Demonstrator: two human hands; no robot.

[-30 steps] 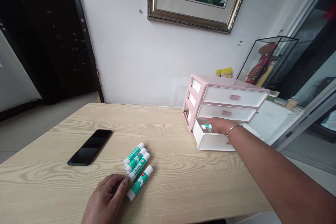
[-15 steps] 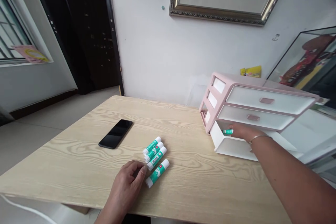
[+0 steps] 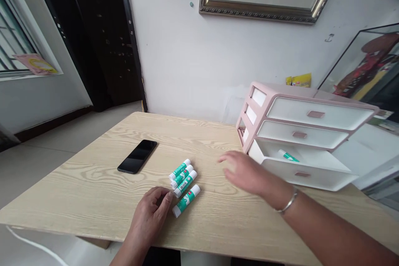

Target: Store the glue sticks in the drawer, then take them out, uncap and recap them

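Note:
Several green-and-white glue sticks (image 3: 185, 183) lie in a slanting row on the table. My left hand (image 3: 152, 212) rests just left of them, fingers loosely curled and thumb apart, its tips by the ends of the sticks; it is open and holds nothing. Over the table, between the row and the drawer unit, my right hand (image 3: 243, 172) hangs open with fingers spread and empty. Another glue stick (image 3: 289, 156) lies inside the pulled-out bottom drawer (image 3: 327, 179) of the pink and white drawer unit (image 3: 311, 114).
A black phone (image 3: 137, 156) lies left of the glue sticks on the wooden table (image 3: 93, 199). Behind the table is a white wall with a framed picture (image 3: 258, 6). A glass case (image 3: 368, 62) stands behind the drawer unit at the right. A dark door (image 3: 96, 37) is at the back left.
My right hand has let go of a glue stick in the bottom drawer, come out and moved left over the table. My left hand stays nearly in place.

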